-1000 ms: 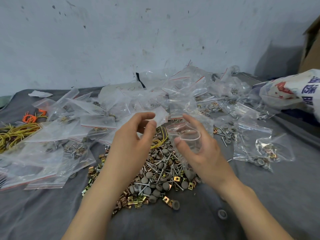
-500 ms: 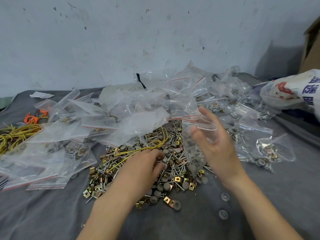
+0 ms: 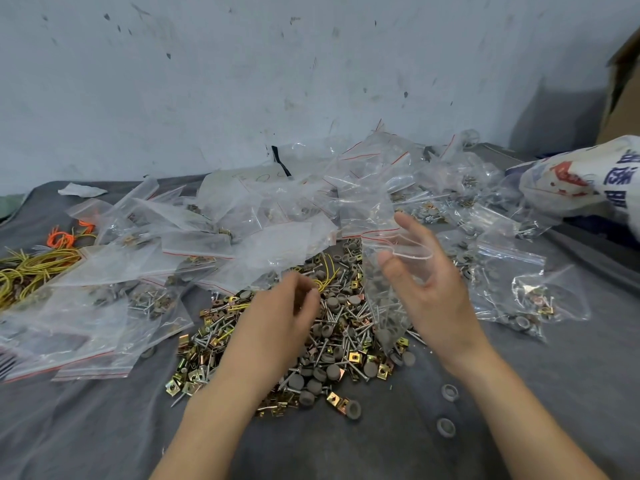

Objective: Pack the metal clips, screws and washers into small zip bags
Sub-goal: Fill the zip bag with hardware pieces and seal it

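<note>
**A:** Where's the zip bag (image 3: pixel 375 282)?

**B:** Right of centre, hanging over the right edge of the heap (image 3: pixel 332 341). The right hand (image 3: pixel 436 292) holds it by the mouth, with the thumb on the near lip and the fingers on the far one, so the red-lined opening is spread wide.

**A:** Anything in it?

**B:** Grey discs and screws show through the lower part. I can't tell whether they are inside it or lying behind it.

**A:** And the left hand (image 3: pixel 277 327)?

**B:** Low over the middle of the heap, with its fingertips bunched together. They are blurred, so I can't tell whether they pinch a piece.

**A:** What's in the heap?

**B:** Brass-coloured clips (image 3: pixel 354 357), screws (image 3: pixel 356 330) and grey washers (image 3: pixel 333 372), all mixed, with a strand of yellow wire (image 3: pixel 327 271) at the far side. Two loose rings (image 3: pixel 449 392) lie near, just right of it.

**A:** And around it?

**B:** Everything sits on a grey cloth (image 3: pixel 554 393). Clear bags (image 3: pixel 104 306) spread to the left and far side, some with hardware inside. A filled bag (image 3: pixel 523 306) lies to the right. A bundle of yellow wires (image 3: pixel 31 268) and orange ties (image 3: pixel 60 239) are at the far left. A printed sack (image 3: pixel 571 181) and a cardboard box (image 3: pixel 623 81) are at the far right. A scuffed wall (image 3: pixel 242 81) stands behind.
</note>
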Available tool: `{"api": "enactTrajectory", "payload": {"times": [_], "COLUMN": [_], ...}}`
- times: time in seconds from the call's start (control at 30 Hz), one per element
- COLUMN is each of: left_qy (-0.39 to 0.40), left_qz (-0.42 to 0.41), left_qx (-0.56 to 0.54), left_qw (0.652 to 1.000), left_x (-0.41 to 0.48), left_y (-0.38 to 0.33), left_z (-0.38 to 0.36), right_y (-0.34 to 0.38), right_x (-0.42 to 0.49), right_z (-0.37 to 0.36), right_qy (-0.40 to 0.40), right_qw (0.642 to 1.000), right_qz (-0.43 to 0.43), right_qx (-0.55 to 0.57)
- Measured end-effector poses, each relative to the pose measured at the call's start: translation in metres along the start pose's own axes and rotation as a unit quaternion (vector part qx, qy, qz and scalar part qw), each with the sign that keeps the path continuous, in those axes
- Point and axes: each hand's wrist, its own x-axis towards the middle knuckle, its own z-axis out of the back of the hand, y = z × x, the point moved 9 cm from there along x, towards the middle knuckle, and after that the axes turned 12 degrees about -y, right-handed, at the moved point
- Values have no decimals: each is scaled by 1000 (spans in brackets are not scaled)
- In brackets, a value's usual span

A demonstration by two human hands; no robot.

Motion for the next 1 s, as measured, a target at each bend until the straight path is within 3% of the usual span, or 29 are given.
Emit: {"api": "enactTrajectory", "payload": {"times": [0.13, 0.43, 0.57, 0.7, 1.0], "left_qy": [-54, -97, -121, -135, -77], "left_qz": [31, 63, 54, 5, -84], "left_qx": [-159, -325, -327, -252, -140], "left_qw": [985, 939, 936, 958, 984], "left_x": [6, 9, 10, 11, 8], "left_y": [-5, -22, -31, -43, -70], "left_z": [21, 45, 57, 66, 48], "right_y": [0, 3, 5, 5, 6], "right_x": [-1, -6, -11, -18, -22], "right_z": [0, -7, -17, -29, -33], "right_qy": [2, 20, 40, 74, 89], "right_qw": [1000, 1000, 999, 995, 991], "right_qz": [-4, 9, 26, 42, 54], "right_qx": [-1, 3, -21, -54, -79]}}
